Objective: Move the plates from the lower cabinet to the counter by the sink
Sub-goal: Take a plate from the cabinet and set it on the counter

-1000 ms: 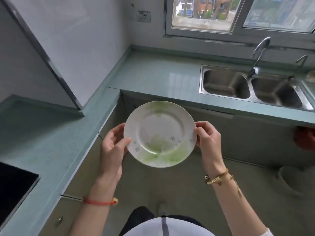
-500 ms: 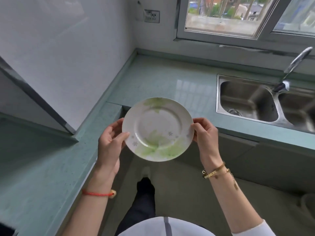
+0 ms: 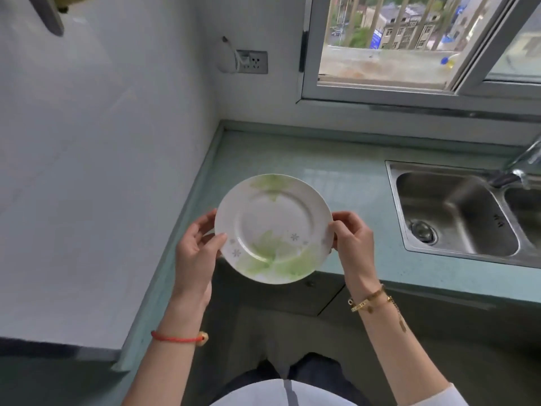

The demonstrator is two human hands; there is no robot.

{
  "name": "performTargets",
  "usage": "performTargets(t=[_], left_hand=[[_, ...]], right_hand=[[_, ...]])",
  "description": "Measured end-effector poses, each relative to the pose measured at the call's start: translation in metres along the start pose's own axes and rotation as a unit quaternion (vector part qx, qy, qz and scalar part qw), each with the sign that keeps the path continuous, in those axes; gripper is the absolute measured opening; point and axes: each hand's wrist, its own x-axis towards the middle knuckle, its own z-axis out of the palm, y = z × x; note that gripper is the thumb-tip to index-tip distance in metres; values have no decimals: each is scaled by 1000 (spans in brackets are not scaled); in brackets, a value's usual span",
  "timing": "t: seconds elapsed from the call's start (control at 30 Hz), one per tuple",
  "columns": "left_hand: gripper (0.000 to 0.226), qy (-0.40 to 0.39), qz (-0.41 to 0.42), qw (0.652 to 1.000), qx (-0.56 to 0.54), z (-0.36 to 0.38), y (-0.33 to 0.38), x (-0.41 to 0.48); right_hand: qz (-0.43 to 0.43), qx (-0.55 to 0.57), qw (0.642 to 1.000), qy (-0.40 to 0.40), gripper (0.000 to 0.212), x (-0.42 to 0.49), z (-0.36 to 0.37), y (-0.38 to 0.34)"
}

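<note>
Head view. One plate (image 3: 273, 227), white with pale green leaf print and small grey star marks, is held face up, its far edge slightly raised. Left hand (image 3: 196, 253) grips the plate's left rim: thumb lies on the upper face, fingers curl round behind the edge. Right hand (image 3: 352, 244) grips the right rim the same way, thumb on top and fingers tucked under. Each hand pinches the rim; neither is spread.

Position of the plate: in front of the person, over the front edge of the counter (image 3: 351, 183), far half above the green top and near half above the cabinet front (image 3: 278, 297) below. It sits near the counter's inside corner and left of the sink (image 3: 456, 212), well apart from it. Contact between plate and counter cannot be told; only the two hands are seen to support it.

Other items: a steel faucet (image 3: 521, 162) rises at the sink's far right. A drain shows in the left basin. A window (image 3: 409, 42) is behind the counter, and a socket (image 3: 251, 62) is on the wall to its left. Left wrist carries a red cord (image 3: 175, 337); right wrist carries gold bracelets (image 3: 370, 300).
</note>
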Motion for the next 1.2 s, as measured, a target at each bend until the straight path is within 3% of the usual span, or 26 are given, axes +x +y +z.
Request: performTargets(t=[0.37,0.8,1.2], left_hand=[[42,-2,-17,1000,19,34,-3,126],[48,41,-31,998,41,88,-17,281],[48,44,-77,990,107,122,-49,424]], right_hand=[[11,-49,998,22,19,111,53,0],[13,-119,993,-17,13,271,109,3],[57,-204,977,-23,20,400,172,52]])
